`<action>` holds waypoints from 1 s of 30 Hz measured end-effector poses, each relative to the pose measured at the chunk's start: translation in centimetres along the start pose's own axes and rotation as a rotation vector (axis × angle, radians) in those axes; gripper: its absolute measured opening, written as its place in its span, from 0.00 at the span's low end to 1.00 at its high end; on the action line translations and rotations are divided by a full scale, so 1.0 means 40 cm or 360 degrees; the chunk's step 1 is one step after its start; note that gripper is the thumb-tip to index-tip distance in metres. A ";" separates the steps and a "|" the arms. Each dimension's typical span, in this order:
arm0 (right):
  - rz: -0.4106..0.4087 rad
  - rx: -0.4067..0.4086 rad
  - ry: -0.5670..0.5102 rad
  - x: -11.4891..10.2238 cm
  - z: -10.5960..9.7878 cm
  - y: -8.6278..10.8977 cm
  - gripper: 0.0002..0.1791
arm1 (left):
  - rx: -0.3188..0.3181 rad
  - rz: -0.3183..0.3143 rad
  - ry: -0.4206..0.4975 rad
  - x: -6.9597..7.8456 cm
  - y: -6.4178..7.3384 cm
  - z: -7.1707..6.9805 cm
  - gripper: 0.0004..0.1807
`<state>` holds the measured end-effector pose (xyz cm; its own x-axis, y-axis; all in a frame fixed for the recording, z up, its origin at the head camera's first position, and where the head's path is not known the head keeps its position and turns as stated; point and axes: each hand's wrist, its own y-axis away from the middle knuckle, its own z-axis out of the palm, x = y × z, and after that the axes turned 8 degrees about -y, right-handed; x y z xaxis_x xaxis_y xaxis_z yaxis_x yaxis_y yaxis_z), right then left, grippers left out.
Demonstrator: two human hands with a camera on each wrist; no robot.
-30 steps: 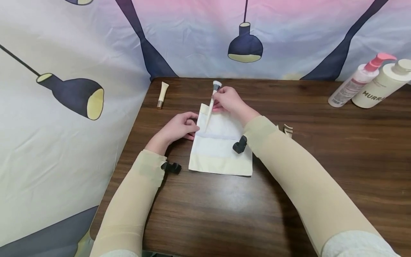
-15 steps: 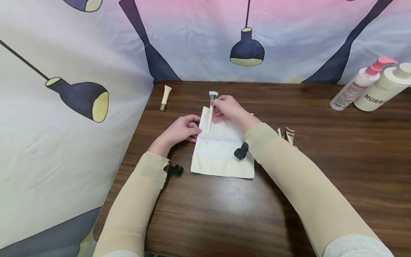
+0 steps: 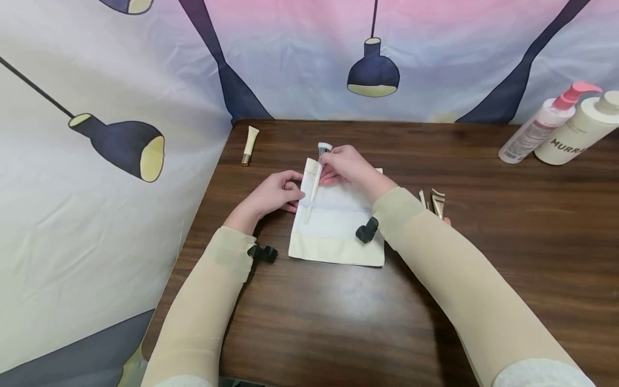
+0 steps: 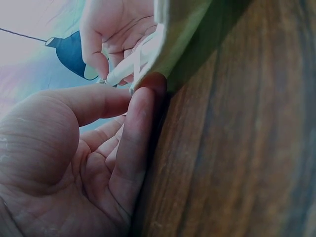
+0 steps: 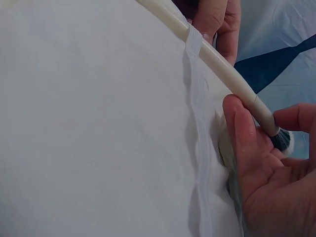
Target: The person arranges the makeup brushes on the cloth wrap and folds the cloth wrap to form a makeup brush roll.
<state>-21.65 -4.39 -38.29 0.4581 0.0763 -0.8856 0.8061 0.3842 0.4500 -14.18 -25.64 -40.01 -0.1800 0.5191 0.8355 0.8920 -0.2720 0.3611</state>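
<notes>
A white cloth case (image 3: pixel 338 244) lies flat on the dark wooden table, with an elastic band (image 5: pixel 200 113) running across it. My right hand (image 3: pixel 347 164) pinches a makeup brush (image 5: pixel 224 71) near its bristle end. The bristles (image 3: pixel 324 146) point away from me, and the pale handle slants over the cloth, passing beneath the elastic band. With thumb and fingertips, my left hand (image 4: pixel 59 143) pinches the left edge of the case, close to where the handle goes under the band. Part of the case is hidden behind the right hand and forearm.
A small cream tube (image 3: pixel 249 145) lies at the back left. Beside the right forearm is an eyelash curler (image 3: pixel 438 203) with other small items partly hidden. A pink pump bottle (image 3: pixel 537 129) and a white bottle (image 3: pixel 568 134) stand at the back right.
The brush has slid toward me under the elastic band, its handle tip now farther down the case. My right hand moved down with it. My left hand keeps its place at the edge.
</notes>
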 end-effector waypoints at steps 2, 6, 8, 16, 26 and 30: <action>0.0003 -0.0013 0.0016 0.001 0.000 0.000 0.10 | 0.0006 0.0006 -0.0007 -0.001 -0.001 -0.001 0.24; 0.0069 -0.0074 0.0070 0.005 0.002 0.001 0.11 | -0.0019 -0.0017 -0.0006 -0.004 -0.001 0.000 0.25; 0.0076 -0.0088 0.0086 0.006 0.004 0.005 0.11 | -0.0010 -0.0010 -0.0001 -0.002 -0.001 0.000 0.25; 0.0144 -0.0151 0.0064 0.008 0.015 0.017 0.09 | -0.0019 0.0006 0.0029 0.007 -0.002 -0.002 0.24; 0.0184 -0.0141 0.0084 0.015 0.020 0.024 0.11 | -0.0020 -0.0008 0.0007 0.008 -0.003 -0.002 0.24; 0.0177 -0.0144 0.0081 0.018 0.023 0.024 0.11 | -0.0001 -0.0001 0.0001 0.010 -0.001 -0.002 0.24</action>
<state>-20.19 -4.83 -38.41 0.5210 0.1687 -0.8367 0.7134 0.4521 0.5354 -14.32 -25.50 -39.66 -0.1810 0.5186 0.8356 0.8916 -0.2720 0.3620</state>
